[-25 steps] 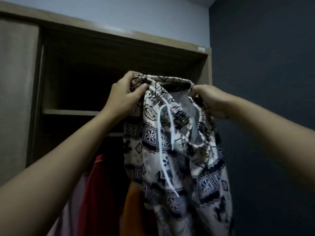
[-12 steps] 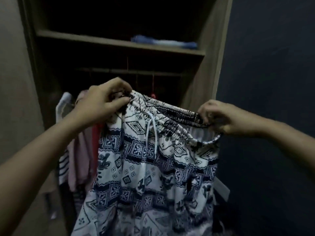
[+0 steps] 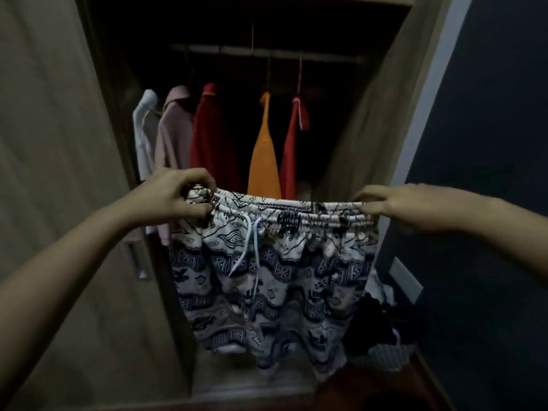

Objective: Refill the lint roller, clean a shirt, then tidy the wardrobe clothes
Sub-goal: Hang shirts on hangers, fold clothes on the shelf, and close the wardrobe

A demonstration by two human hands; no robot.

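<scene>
- Left hand (image 3: 173, 197) up at chest height: fingers (image 3: 200, 177) curled tight, pinching the left end of the waistband (image 3: 296, 215).
- Right hand (image 3: 397, 207): fingers (image 3: 366, 193) bent over the waistband's right end with the thumb underneath, gripping it, slightly blurred.
- The patterned shorts (image 3: 275, 292) hang stretched flat between both hands, in front of the open wardrobe (image 3: 370, 129), with the white drawstring (image 3: 247, 247) dangling.
- Behind them on the rail (image 3: 267, 53) are the hanging garments (image 3: 264, 161): white, pink, red, orange, red.
</scene>
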